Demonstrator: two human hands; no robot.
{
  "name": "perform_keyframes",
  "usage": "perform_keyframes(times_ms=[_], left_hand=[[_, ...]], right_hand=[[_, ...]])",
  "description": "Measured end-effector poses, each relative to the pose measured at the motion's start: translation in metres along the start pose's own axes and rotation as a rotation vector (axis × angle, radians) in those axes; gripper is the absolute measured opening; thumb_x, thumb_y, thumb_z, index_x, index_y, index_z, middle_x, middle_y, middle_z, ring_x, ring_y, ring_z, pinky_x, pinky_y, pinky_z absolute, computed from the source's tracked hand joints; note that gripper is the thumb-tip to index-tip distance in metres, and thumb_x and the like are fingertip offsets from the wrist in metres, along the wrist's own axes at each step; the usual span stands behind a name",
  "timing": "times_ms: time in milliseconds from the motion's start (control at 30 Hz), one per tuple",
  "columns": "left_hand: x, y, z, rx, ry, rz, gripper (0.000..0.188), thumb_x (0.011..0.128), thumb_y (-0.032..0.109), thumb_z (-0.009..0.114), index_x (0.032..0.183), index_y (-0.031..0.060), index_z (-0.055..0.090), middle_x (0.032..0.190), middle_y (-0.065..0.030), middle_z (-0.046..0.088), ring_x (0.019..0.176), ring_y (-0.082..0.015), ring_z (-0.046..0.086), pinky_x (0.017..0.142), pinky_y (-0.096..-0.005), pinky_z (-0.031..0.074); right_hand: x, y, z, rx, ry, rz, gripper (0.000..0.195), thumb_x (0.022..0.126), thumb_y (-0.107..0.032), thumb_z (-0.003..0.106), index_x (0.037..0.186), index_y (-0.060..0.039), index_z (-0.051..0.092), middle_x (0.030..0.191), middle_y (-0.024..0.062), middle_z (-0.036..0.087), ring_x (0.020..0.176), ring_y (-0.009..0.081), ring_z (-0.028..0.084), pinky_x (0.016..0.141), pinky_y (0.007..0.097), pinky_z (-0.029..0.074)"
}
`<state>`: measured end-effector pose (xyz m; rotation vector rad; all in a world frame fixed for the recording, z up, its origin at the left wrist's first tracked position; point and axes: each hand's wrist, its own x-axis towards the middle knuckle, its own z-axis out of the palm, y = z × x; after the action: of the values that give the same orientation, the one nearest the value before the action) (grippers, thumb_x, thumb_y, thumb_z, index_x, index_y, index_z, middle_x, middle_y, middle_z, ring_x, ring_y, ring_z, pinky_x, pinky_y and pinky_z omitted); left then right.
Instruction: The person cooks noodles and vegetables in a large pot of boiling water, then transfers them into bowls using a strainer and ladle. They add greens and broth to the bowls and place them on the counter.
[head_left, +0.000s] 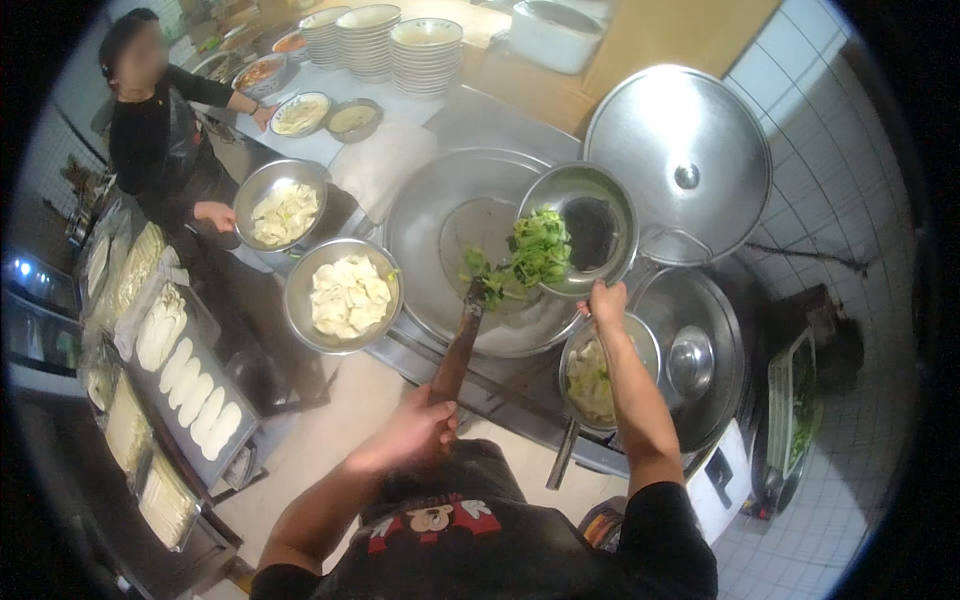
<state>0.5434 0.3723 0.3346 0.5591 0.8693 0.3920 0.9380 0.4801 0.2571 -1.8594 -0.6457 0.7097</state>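
My left hand (422, 424) is closed around a dark wooden handle (459, 352), whose far end reaches over a large round metal pot (416, 217). The tool's head is hidden among the greens. With my right hand (604, 301) I grip the near rim of a metal bowl (626, 217), tilted over the pot's right side. Chopped leafy greens (541, 247) spill from the bowl's left edge, and some leaves (484, 274) lie lower, at the handle's tip. Below my right forearm sits a long-handled metal pan (652, 334) with pale pieces and greens in it.
A co-worker (161, 142) at left holds a metal bowl of dumplings (285, 215) and touches a patterned bowl (300, 114). Another metal bowl of dumplings (349, 296) stands by the pot. Stacked bowls (426, 60), a large lid (675, 135) and a dough tray (244, 416) surround the stove.
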Motion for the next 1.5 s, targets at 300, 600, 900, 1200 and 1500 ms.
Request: perform_keyframes(times_ms=[300, 600, 900, 1200, 1500], left_hand=[[0.026, 0.036, -0.038, 0.033, 0.034, -0.101, 0.022, 0.098, 0.016, 0.058, 0.112, 0.0034, 0.045, 0.085, -0.0067, 0.058, 0.069, -0.0161, 0.058, 0.061, -0.0336, 0.052], [0.017, 0.126, -0.111, 0.235, -0.016, -0.112, 0.039, 0.097, 0.011, 0.058, 0.131, 0.0065, 0.039, 0.079, -0.0049, 0.057, 0.060, -0.0158, 0.057, 0.053, -0.0323, 0.052], [0.063, 0.191, -0.189, 0.318, -0.031, -0.149, 0.031, 0.097, 0.010, 0.056, 0.125, 0.0084, 0.043, 0.081, -0.0046, 0.056, 0.060, -0.0144, 0.057, 0.052, -0.0319, 0.051], [0.087, 0.183, -0.187, 0.077, -0.129, -0.302, 0.016, 0.095, 0.012, 0.057, 0.106, 0.0097, 0.045, 0.072, -0.0040, 0.054, 0.054, -0.0150, 0.054, 0.044, -0.0311, 0.045], [0.111, 0.142, -0.195, 0.144, -0.167, -0.282, 0.022, 0.097, 0.011, 0.056, 0.113, 0.0076, 0.041, 0.079, -0.0056, 0.055, 0.061, -0.0174, 0.056, 0.048, -0.0347, 0.049]], right_hand=[[0.056, 0.011, 0.032, 0.167, 0.053, 0.197, 0.025, 0.092, -0.007, 0.044, 0.087, 0.0121, 0.059, 0.065, 0.0218, 0.064, 0.041, 0.0227, 0.058, 0.033, 0.0331, 0.043], [0.037, 0.086, 0.052, 0.863, 0.012, 0.631, 0.021, 0.094, -0.009, 0.045, 0.110, 0.0030, 0.052, 0.075, 0.0126, 0.059, 0.048, 0.0182, 0.053, 0.036, 0.0246, 0.045], [0.012, 0.010, 0.131, 0.678, 0.100, 0.623, 0.024, 0.097, -0.015, 0.051, 0.119, -0.0050, 0.051, 0.091, 0.0097, 0.058, 0.059, 0.0166, 0.053, 0.043, 0.0249, 0.043], [0.078, -0.053, 0.183, 0.743, 0.098, 0.657, 0.020, 0.098, -0.015, 0.048, 0.115, -0.0063, 0.051, 0.096, 0.0078, 0.056, 0.066, 0.0173, 0.053, 0.051, 0.0220, 0.045], [0.151, -0.017, 0.326, 0.806, -0.263, 0.646, 0.017, 0.101, -0.022, 0.047, 0.108, -0.0077, 0.053, 0.092, 0.0064, 0.057, 0.067, 0.0176, 0.056, 0.053, 0.0264, 0.050]])
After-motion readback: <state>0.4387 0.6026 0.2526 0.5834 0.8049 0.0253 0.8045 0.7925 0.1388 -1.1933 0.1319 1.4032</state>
